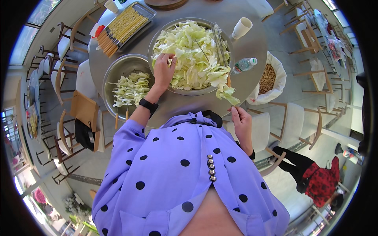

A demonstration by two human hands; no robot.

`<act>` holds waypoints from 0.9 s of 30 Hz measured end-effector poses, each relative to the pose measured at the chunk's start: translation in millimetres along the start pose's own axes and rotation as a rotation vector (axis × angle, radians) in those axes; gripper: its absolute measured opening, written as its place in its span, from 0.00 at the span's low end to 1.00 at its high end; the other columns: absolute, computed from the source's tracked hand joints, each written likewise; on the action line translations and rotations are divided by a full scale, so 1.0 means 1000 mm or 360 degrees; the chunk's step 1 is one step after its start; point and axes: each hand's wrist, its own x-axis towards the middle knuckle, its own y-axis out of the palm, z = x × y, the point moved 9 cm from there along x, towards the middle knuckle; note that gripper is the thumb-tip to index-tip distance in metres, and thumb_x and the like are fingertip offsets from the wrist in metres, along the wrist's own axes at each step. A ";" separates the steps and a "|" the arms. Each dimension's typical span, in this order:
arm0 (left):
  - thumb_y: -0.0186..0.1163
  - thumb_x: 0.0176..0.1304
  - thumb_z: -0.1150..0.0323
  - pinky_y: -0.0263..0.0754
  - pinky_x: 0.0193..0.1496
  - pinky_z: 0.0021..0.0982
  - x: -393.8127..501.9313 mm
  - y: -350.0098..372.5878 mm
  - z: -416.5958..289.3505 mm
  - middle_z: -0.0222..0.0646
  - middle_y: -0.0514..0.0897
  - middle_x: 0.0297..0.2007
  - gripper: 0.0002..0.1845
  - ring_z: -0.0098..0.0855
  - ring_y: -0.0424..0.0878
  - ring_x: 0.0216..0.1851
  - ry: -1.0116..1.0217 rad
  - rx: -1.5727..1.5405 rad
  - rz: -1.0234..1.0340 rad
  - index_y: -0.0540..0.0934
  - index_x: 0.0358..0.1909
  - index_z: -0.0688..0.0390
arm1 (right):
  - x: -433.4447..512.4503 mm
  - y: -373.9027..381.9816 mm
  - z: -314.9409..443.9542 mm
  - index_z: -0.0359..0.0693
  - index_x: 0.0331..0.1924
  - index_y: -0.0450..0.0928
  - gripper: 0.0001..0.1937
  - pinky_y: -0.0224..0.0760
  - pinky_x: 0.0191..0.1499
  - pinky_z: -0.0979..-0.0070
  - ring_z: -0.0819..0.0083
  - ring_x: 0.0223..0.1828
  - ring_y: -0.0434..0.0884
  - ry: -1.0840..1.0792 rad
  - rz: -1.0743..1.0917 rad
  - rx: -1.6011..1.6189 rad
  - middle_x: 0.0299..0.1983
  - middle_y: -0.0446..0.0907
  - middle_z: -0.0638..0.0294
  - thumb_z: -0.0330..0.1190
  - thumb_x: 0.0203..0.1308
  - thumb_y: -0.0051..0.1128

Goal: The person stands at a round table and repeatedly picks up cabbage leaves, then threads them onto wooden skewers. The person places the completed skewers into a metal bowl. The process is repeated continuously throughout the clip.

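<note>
A large metal bowl piled with torn cabbage leaves stands before me on a round metal table. My left hand is over its near left side, fingers curled at the leaves; whether they pinch one is hidden. My right hand, beyond the table's near edge, grips the lower end of a thin metal skewer. Cabbage pieces are threaded on it, and its tip points up and left over the bowl. More metal skewers lie on the bowl's right side, with a wooden handle near the rim.
At left, a smaller metal bowl holds cabbage skewers, wooden handles over its rim. Behind are a tray of yellow food skewers and a paper cup. Another cup, a bottle and a pellet sack are right.
</note>
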 end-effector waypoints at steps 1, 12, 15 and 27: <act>0.69 0.63 0.65 0.75 0.40 0.34 0.009 0.002 0.009 0.36 0.83 0.37 0.10 0.34 0.80 0.34 0.0005 0.0109 -0.0026 0.87 0.41 0.60 | 0.000 0.000 0.000 0.32 0.41 0.84 0.15 0.58 0.26 0.80 0.86 0.24 0.66 -0.0003 -0.0001 -0.0004 0.21 0.71 0.71 0.38 0.75 0.55; 0.71 0.58 0.66 0.76 0.47 0.39 0.039 0.045 0.033 0.38 0.82 0.39 0.13 0.41 0.81 0.42 0.0015 0.0090 0.0138 0.85 0.43 0.60 | -0.001 -0.006 -0.001 0.31 0.40 0.84 0.15 0.54 0.24 0.80 0.87 0.23 0.63 0.0009 -0.0058 0.0030 0.20 0.69 0.73 0.37 0.75 0.56; 0.71 0.56 0.66 0.74 0.53 0.39 0.029 0.055 -0.005 0.38 0.81 0.43 0.15 0.41 0.78 0.49 0.0379 0.0182 0.0261 0.83 0.45 0.58 | -0.001 -0.008 -0.004 0.31 0.40 0.84 0.15 0.53 0.24 0.79 0.87 0.23 0.62 0.0008 -0.0072 -0.0004 0.20 0.69 0.73 0.37 0.75 0.56; 0.68 0.58 0.66 0.70 0.62 0.43 0.034 0.098 -0.010 0.40 0.80 0.48 0.18 0.44 0.74 0.56 0.0504 0.0347 0.0507 0.83 0.52 0.54 | 0.003 -0.006 -0.002 0.33 0.42 0.85 0.14 0.46 0.24 0.82 0.90 0.21 0.57 -0.0026 -0.0084 0.0055 0.19 0.63 0.78 0.36 0.76 0.54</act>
